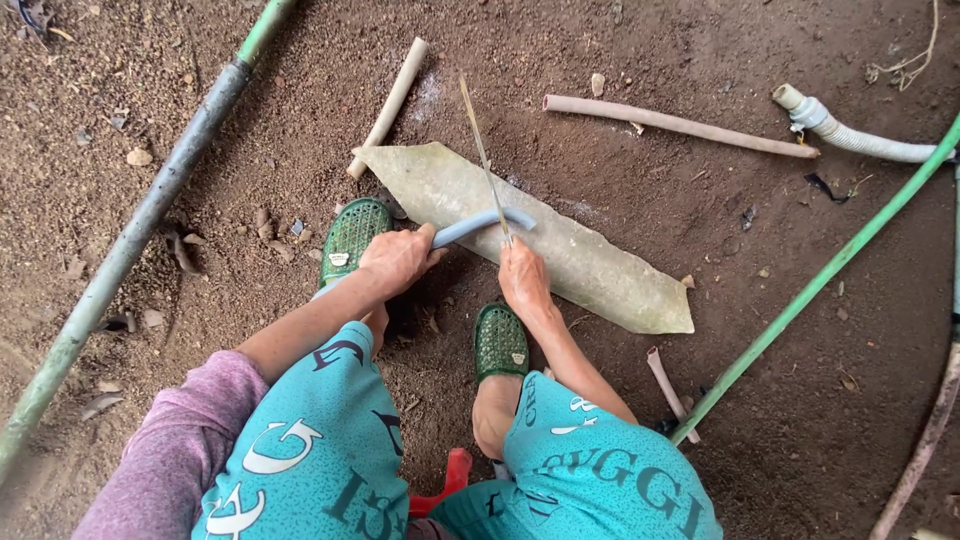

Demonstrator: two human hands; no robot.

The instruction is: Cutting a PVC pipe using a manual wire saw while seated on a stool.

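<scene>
Gripping curved tube [470, 226], hands [398, 258] [522, 277] overhang slab [600, 275] edge.

red stool [452, 482] mostly hidden beneath the legs.

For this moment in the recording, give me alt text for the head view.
Seen from above, a seated person's left hand grips a bluish curved tube while the right hand holds a thin blade against it, over a flat grey slab on bare dirt; green sandals, hoses and pipes lie around.
</scene>
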